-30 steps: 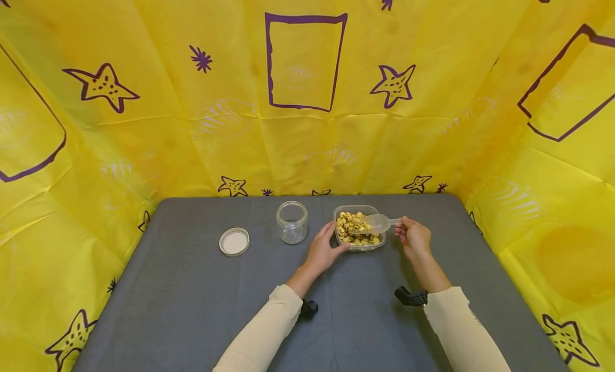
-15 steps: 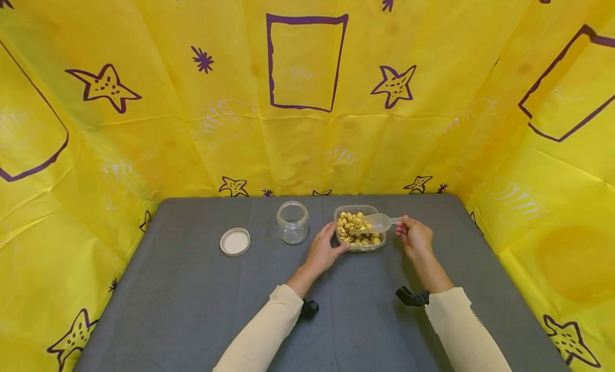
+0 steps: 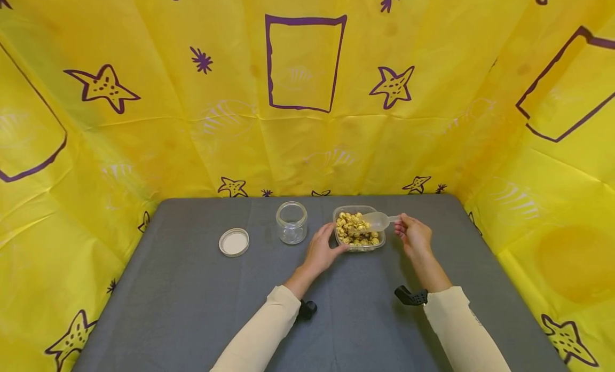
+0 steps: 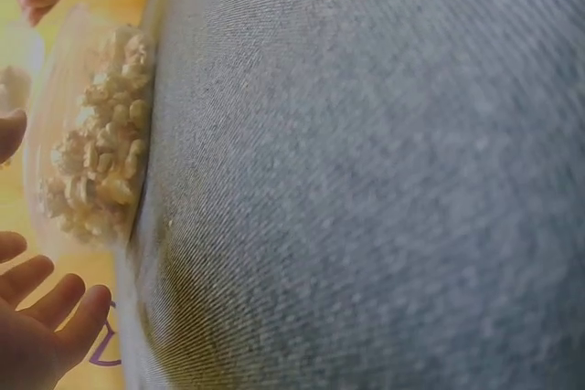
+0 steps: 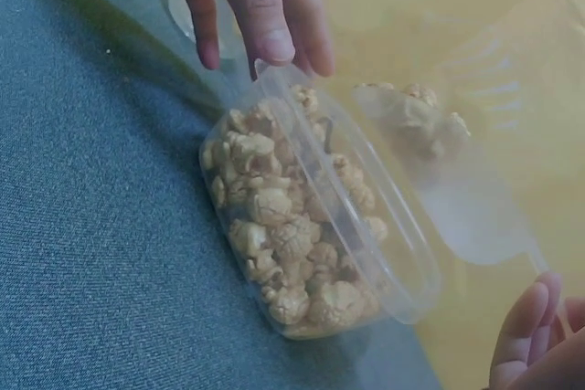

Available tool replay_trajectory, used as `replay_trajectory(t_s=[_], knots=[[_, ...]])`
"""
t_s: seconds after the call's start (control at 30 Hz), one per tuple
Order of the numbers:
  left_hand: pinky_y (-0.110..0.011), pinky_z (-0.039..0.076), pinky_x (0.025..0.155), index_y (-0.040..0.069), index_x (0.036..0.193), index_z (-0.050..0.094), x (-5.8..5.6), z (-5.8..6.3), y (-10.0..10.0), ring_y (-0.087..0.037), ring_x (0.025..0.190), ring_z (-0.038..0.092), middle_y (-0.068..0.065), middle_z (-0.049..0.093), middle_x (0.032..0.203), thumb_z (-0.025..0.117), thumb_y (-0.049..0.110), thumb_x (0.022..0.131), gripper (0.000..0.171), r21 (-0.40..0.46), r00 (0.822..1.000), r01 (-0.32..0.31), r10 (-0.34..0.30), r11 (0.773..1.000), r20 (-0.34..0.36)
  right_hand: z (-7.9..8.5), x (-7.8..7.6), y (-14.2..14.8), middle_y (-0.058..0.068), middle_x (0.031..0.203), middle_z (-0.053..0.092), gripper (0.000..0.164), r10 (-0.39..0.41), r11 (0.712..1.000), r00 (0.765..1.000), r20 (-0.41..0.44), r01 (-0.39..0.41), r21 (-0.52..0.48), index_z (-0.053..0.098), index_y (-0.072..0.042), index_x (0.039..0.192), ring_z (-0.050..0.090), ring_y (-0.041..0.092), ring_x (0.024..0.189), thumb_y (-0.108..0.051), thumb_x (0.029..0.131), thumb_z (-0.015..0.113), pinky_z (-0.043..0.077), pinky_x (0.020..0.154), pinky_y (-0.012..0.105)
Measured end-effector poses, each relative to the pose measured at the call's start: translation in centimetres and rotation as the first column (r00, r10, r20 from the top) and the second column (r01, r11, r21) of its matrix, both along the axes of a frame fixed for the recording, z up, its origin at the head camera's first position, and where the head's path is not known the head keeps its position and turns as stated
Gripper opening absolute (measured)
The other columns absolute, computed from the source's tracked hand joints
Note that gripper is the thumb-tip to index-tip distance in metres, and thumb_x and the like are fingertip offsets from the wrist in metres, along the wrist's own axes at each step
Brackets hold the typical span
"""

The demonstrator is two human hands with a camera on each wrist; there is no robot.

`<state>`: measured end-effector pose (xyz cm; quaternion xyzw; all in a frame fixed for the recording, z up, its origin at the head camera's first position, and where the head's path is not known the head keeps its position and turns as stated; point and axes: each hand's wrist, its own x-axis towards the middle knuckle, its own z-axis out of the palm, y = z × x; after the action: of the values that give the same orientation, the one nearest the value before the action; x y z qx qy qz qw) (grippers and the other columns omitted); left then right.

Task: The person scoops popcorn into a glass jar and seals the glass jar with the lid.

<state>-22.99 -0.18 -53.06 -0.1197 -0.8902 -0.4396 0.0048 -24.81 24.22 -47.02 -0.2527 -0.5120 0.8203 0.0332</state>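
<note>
A clear plastic container (image 3: 383,239) of popcorn (image 5: 274,216) stands at the back right of the table. My left hand (image 3: 321,250) rests against its left side, fingers nearly straight, with the thumb at the near corner. The left wrist view shows those fingers (image 4: 57,300) spread apart. In my right hand (image 3: 415,236), thumb and fingertips pinch the thin handle of a translucent scoop (image 3: 377,221). From the right wrist, the scoop (image 5: 480,226) appears above the container's rim (image 5: 416,303), with several popcorn pieces (image 5: 416,121) in its bowl.
Left of the container stands a lidless clear jar (image 3: 292,225). Farther left, a round lid (image 3: 234,242) with a white inside lies on the grey tablecloth (image 3: 192,308). A yellow patterned cloth (image 3: 307,148) hangs right behind the table's back edge and along both sides.
The scoop in my right hand has shifted and tilted slightly over the popcorn. My left hand, the container, the jar and the lid keep their places.
</note>
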Motion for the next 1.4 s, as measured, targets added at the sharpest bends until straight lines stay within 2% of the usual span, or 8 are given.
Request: replay_trajectory(t_s=[0.17, 0.37, 0.63, 0.9, 1.4], knots=[[-0.053, 0.038, 0.109, 0.008, 0.146, 0.044, -0.1, 0.2, -0.3, -0.037, 0.135, 0.044, -0.015, 0.044, 0.148, 0.074, 0.033, 0.086, 0.071, 0.016, 1.000, -0.011, 0.011, 1.000, -0.018, 0.1, -0.3, -0.1, 0.000, 0.062, 0.063, 0.027, -0.016, 1.000, 1.000, 0.003, 0.016, -0.006, 0.066, -0.009, 0.074, 0.055, 0.010, 0.054, -0.013, 0.098, 0.055, 0.050, 0.054, 0.019], [-0.053, 0.039, 0.108, 0.007, 0.144, 0.046, 0.0, 0.5, -0.6, -0.038, 0.133, 0.046, -0.018, 0.046, 0.146, 0.075, 0.032, 0.085, 0.071, 0.025, 0.999, -0.024, 0.025, 0.999, -0.045, 0.1, -0.5, -0.2, 0.000, 0.061, 0.063, 0.027, -0.028, 1.000, 1.000, 0.001, 0.028, -0.005, 0.066, -0.010, 0.074, 0.055, 0.010, 0.054, -0.013, 0.098, 0.056, 0.050, 0.053, 0.019], [-0.053, 0.039, 0.108, 0.007, 0.145, 0.045, 0.2, 1.0, -0.9, -0.038, 0.134, 0.046, -0.019, 0.045, 0.147, 0.074, 0.034, 0.086, 0.071, 0.032, 0.999, -0.023, 0.025, 0.999, -0.043, 0.2, -0.5, -0.6, 0.000, 0.062, 0.064, 0.017, -0.024, 1.000, 1.000, -0.009, 0.024, 0.001, 0.065, -0.002, 0.088, 0.056, 0.010, 0.053, -0.013, 0.098, 0.057, 0.051, 0.054, 0.019], [-0.056, 0.039, 0.108, 0.009, 0.146, 0.044, 0.3, 1.9, -1.3, -0.038, 0.136, 0.043, -0.018, 0.041, 0.150, 0.073, 0.034, 0.087, 0.070, 0.069, 1.000, -0.012, 0.013, 0.998, -0.025, 0.5, -0.5, -0.7, 0.000, 0.062, 0.064, 0.019, -0.019, 1.000, 0.999, -0.031, 0.018, -0.011, 0.066, -0.004, 0.084, 0.056, 0.010, 0.053, -0.014, 0.098, 0.057, 0.050, 0.054, 0.020], [-0.053, 0.039, 0.109, 0.009, 0.145, 0.045, 0.6, 4.1, -2.5, -0.036, 0.136, 0.043, -0.016, 0.042, 0.150, 0.072, 0.033, 0.088, 0.068, 0.130, 0.997, 0.016, -0.005, 0.991, -0.082, 1.1, -0.8, -1.6, 0.001, 0.060, 0.064, 0.025, -0.008, 0.999, 0.999, -0.050, 0.006, -0.032, 0.067, -0.005, 0.076, 0.054, 0.011, 0.052, -0.012, 0.098, 0.057, 0.049, 0.054, 0.020]])
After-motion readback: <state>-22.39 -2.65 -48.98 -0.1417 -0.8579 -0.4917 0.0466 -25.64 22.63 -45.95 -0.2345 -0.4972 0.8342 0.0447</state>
